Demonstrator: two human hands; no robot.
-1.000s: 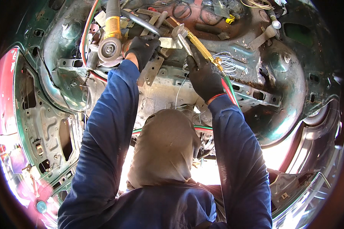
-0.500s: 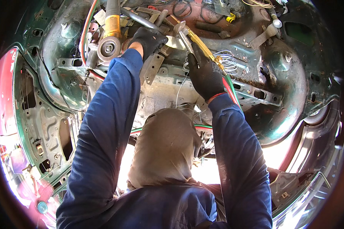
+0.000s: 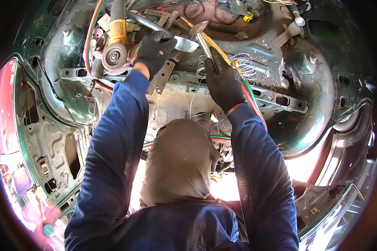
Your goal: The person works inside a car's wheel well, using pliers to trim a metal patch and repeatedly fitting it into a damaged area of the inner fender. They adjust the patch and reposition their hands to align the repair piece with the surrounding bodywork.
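Note:
My left hand (image 3: 156,51), in a dark glove, is closed around a shiny flat metal piece (image 3: 186,44) whose broad end sticks out to the right. A grey metal bar (image 3: 148,20) runs down to the same hand; whether the two are joined is hidden. My right hand (image 3: 225,79), also gloved, grips a hammer (image 3: 204,45) by its metal handle, the head raised just beyond the metal piece. Alongside the hammer lies a brass torch (image 3: 220,50), close against the right hand; whether the fingers touch it cannot be seen.
An angle grinder (image 3: 117,31) with a yellow band rests left of my left hand. Red and green hoses (image 3: 249,94) trail from the torch. Nearby are coiled wire (image 3: 246,69), a perforated metal plate (image 3: 163,78) and a loose metal strap (image 3: 284,37) on the green car body.
My left hand has moved slightly left and toward me, with the metal piece in it. The hammer head now stands a little apart from the metal piece.

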